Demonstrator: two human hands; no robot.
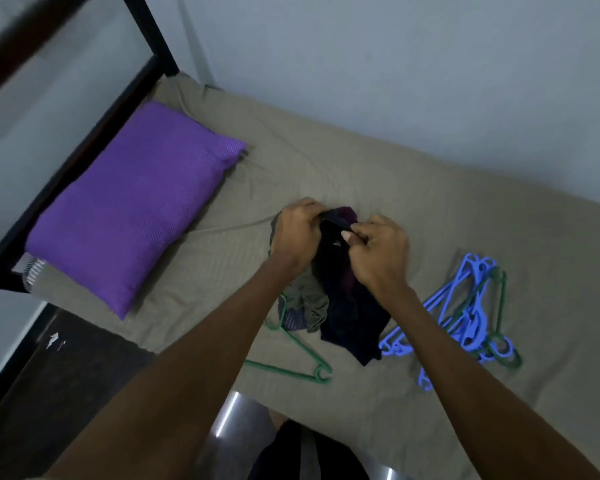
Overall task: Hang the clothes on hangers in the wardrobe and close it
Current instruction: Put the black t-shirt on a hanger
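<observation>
Two bare forearms reach up from the bottom edge toward the middle of the view. At the centre, the left hand (297,233) has its fingers curled into the top of a dark garment (347,306), and the right hand (378,251) pinches the same cloth between thumb and fingers just beside it, so both hands grasp the garment at its upper edge. It is navy or black with a maroon patch showing, and its lower part trails down toward 6 o'clock onto the bed sheet (430,188). Under and beside it, toward 7 o'clock, lies a crumpled olive-grey piece (307,303) with a striped bit at its lower edge. A green hanger (291,358) lies on the sheet below that heap, partly tucked under it. At 4 o'clock from the hands sits a tangle of blue hangers (461,317) with another green one mixed in. A purple pillow (132,206) rests at 9 o'clock, against the black bed frame (94,129).
</observation>
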